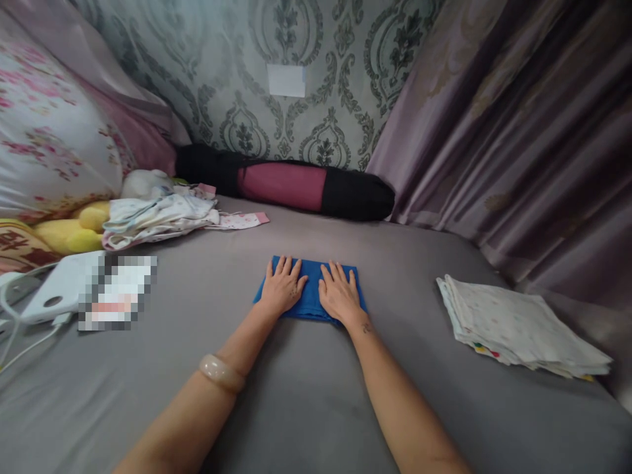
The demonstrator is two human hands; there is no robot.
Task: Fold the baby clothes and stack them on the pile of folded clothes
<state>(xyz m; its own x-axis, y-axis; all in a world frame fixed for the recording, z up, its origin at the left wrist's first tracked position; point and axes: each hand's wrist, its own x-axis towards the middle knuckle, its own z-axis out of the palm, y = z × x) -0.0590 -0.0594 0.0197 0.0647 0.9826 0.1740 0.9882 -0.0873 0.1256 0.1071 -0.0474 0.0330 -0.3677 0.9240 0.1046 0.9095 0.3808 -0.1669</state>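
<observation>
A folded blue cloth [312, 289] lies flat on the grey bed sheet [306, 401]. My left hand [283, 286] rests palm down on its left part, fingers stretched and a little apart. On the right part lies my right hand [340, 291], also flat with fingers spread. Between the two hands a strip of the blue fabric shows, with layered fold edges along the near side. The palms hide the rest of the cloth. A pale bangle [222, 373] circles my left forearm.
At right sits a stack of folded white cloths [523, 326]. Rumpled baby clothes [162, 214], a yellow plush toy [74, 230], a white device with cables [64, 286] and a blurred flat item [118, 293] lie left. A black and maroon long bag [284, 184] lines the wall.
</observation>
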